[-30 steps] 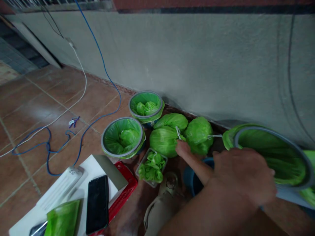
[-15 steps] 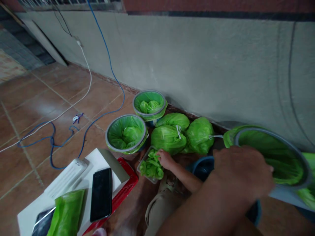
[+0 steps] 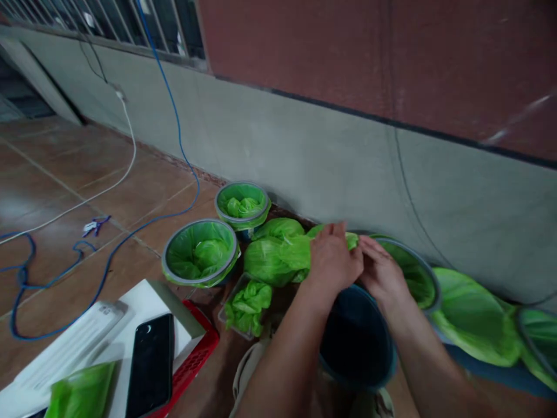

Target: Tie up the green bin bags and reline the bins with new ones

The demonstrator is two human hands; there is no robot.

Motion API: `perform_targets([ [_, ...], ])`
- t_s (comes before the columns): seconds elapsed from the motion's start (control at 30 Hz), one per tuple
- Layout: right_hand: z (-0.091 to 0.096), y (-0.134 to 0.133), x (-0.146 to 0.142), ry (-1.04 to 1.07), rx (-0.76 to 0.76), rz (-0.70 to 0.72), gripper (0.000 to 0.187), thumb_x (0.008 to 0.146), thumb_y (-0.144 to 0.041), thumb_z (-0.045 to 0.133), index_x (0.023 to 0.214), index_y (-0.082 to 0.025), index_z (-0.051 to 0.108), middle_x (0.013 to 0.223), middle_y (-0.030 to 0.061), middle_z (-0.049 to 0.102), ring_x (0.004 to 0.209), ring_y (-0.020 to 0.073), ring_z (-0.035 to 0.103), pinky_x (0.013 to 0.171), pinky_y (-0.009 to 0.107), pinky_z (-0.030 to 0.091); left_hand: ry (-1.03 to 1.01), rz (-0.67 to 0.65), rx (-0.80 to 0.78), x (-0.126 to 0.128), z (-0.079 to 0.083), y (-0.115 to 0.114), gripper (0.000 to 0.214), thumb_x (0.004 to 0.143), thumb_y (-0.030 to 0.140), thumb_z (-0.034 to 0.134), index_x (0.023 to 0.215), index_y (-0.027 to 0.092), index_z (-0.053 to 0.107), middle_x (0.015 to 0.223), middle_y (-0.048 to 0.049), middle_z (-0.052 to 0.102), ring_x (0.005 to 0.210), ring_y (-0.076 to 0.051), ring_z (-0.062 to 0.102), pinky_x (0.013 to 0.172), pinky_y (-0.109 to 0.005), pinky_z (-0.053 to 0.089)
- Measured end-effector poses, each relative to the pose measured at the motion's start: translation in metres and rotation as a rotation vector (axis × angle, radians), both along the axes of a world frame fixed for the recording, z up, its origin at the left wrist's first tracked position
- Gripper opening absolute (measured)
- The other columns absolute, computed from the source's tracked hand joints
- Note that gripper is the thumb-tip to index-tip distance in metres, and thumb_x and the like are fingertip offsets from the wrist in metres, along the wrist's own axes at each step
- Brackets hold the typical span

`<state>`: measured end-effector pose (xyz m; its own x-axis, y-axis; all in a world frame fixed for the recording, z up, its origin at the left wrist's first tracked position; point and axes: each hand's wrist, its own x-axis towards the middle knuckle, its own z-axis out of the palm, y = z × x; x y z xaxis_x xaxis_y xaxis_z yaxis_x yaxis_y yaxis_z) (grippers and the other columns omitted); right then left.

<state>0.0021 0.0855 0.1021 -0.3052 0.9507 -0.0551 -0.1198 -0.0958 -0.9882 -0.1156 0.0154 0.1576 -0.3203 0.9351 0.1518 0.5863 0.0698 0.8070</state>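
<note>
My left hand (image 3: 333,258) and my right hand (image 3: 383,273) meet above an empty dark blue bucket (image 3: 357,342). Both are closed on a folded green plastic bag (image 3: 300,251), which sticks out left of the left hand and shows again above the knuckles. Just behind the hands lie tied, filled green bags (image 3: 267,261). A clear tray of folded green bags (image 3: 246,302) sits to the left of my left forearm.
Two grey-rimmed bowls lined with green bags (image 3: 200,252) (image 3: 242,204) stand by the wall, another lined bowl (image 3: 413,273) at right. More green bags (image 3: 470,319) lie far right. A phone (image 3: 150,363) lies on a white board over a red basket (image 3: 195,354). Blue cable (image 3: 100,278) trails on the tiles.
My left hand left the tray of folded bags and came up to the right hand with a green bag. My right hand came off the lined bowl's rim. The view tilted upward.
</note>
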Motion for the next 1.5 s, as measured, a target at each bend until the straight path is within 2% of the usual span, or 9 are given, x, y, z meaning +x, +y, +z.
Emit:
perform_targets([
  [0.1,0.041,-0.007,0.041,-0.002,0.012,-0.021,0.018,0.068,-0.032,0.080,0.084,-0.028,0.072,0.083,-0.0002,0.071,0.076,0.0162,0.065,0.073,0.031,0.054,0.062,-0.216,0.046,0.009,-0.003,0.000,0.059,0.078,0.031,0.063,0.135,0.022,0.051,0.133,-0.0118,0.060,0.123,-0.032,0.054,0.105,-0.052,0.041],
  [0.23,0.080,-0.018,0.089,-0.042,0.160,-0.101,0.024,0.072,-0.034,0.078,0.095,-0.030,0.073,0.091,0.0014,0.073,0.086,0.0185,0.068,0.082,0.034,0.054,0.008,-0.447,0.030,0.033,-0.009,0.003,0.016,0.078,0.029,0.062,0.087,0.018,0.070,0.083,-0.0080,0.072,0.088,-0.027,0.066,0.090,-0.044,0.049],
  [0.3,0.083,-0.022,0.109,-0.043,0.241,-0.199,0.033,0.075,-0.039,0.075,0.107,-0.033,0.070,0.112,0.0031,0.070,0.102,0.0206,0.067,0.088,0.035,0.053,-0.129,-0.438,0.040,0.045,-0.014,0.007,0.017,0.079,0.031,0.061,0.070,0.018,0.068,0.067,-0.0059,0.067,0.075,-0.023,0.065,0.077,-0.036,0.051],
  [0.5,0.018,-0.054,0.128,-0.321,0.178,-0.167,0.073,0.070,-0.047,0.079,0.134,-0.029,0.051,0.135,0.0104,0.059,0.120,0.0275,0.059,0.095,0.042,0.050,-0.712,-0.029,0.044,0.079,-0.026,0.023,0.025,0.076,0.040,0.064,0.068,0.016,0.067,0.065,-0.0061,0.067,0.058,-0.019,0.060,0.057,-0.030,0.048],
  [0.67,-0.027,-0.071,0.127,-0.425,0.139,0.020,0.026,0.076,-0.046,0.069,0.084,-0.021,0.068,0.079,0.0021,0.071,0.079,0.0221,0.065,0.074,0.034,0.052,-1.065,0.130,0.025,0.095,-0.026,0.022,0.028,0.072,0.042,0.068,0.079,0.015,0.068,0.072,-0.0058,0.071,0.059,-0.017,0.065,0.059,-0.029,0.052],
  [0.73,-0.025,-0.064,0.141,-0.402,0.117,-0.007,0.030,0.076,-0.050,0.066,0.068,-0.021,0.065,0.068,0.0000,0.067,0.068,0.0189,0.061,0.067,0.031,0.049,-0.975,0.186,0.058,0.088,-0.027,0.022,0.029,0.069,0.043,0.070,0.078,0.015,0.070,0.073,-0.0053,0.072,0.061,-0.018,0.066,0.060,-0.029,0.053],
  [0.93,-0.001,-0.037,0.200,-0.179,-0.048,-0.352,0.044,0.055,-0.060,0.079,0.072,-0.020,0.070,0.066,0.0016,0.069,0.058,0.0159,0.058,0.060,0.029,0.047,-0.544,0.116,0.001,0.051,-0.030,0.016,0.037,0.061,0.050,0.076,0.066,0.013,0.072,0.062,-0.0021,0.069,0.058,-0.017,0.061,0.053,-0.025,0.047],
  [1.17,0.014,-0.032,0.252,-0.089,-0.220,-0.465,0.042,0.044,-0.048,0.088,0.069,-0.019,0.071,0.065,0.0037,0.071,0.056,0.0169,0.061,0.057,0.031,0.050,-0.432,0.217,-0.072,0.006,-0.023,0.009,0.034,0.062,0.047,0.072,0.071,0.014,0.071,0.057,0.0004,0.065,0.057,-0.017,0.058,0.053,-0.025,0.045],
  [1.5,0.011,-0.025,0.254,-0.149,-0.098,-0.514,0.040,0.056,-0.054,0.080,0.067,-0.018,0.067,0.048,-0.0043,0.052,0.043,0.0090,0.041,0.043,0.025,0.032,0.111,0.480,-0.144,-0.030,-0.018,0.011,0.031,0.066,0.042,0.069,0.082,0.016,0.074,0.061,-0.0036,0.065,0.065,-0.024,0.061,0.064,-0.034,0.048],
])
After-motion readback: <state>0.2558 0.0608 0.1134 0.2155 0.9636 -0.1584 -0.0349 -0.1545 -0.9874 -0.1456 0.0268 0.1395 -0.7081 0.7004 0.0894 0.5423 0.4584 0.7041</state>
